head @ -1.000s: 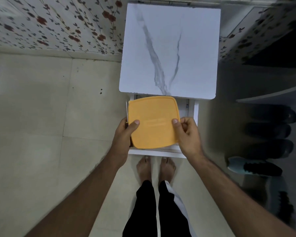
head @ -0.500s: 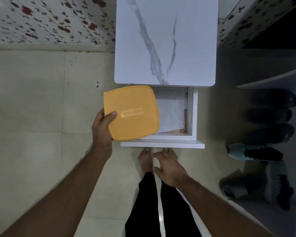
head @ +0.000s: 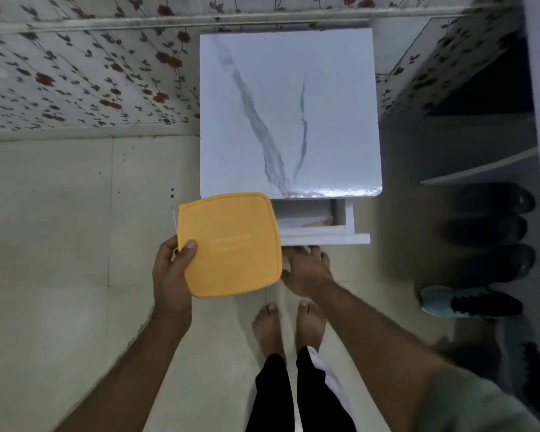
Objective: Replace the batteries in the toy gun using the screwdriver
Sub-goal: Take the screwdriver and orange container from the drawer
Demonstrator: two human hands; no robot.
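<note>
Below the front edge of the marble-top cabinet (head: pixel 289 113), the left hand (head: pixel 172 269) grips a closed yellow-lidded container (head: pixel 229 244) by its left side, thumb on the lid and fingers curled beneath. The container is held level, in front of the cabinet's left corner and apart from it.

The right hand (head: pixel 306 269) lies with straight fingers against the front panel of the drawer (head: pixel 325 236), which stands partly open below the cabinet top. This hand holds nothing.

Neither the toy gun nor the screwdriver is visible. Whether they are inside the container cannot be determined.

Step in hand, as judged: preparation. Materials are being fetched and the drawer is being dealt with; battery replacement has not begun.

Next move, as judged:
1. Push the drawer fully under the cabinet top with the flat right hand.
2. Set the container on the cabinet top and remove its lid.

Clearances:
- The cabinet top is bare in this view and offers a flat working surface.
- Its front edge overhangs the drawer; lift the container above that edge before moving it forward.
- To the cabinet's right, a row of shoes (head: pixel 471 302) and a shelf (head: pixel 480 169) limit room.
- To the cabinet's left, open floor (head: pixel 60 229) allows free arm movement.
- The person's bare feet stand just before the drawer front.
</note>
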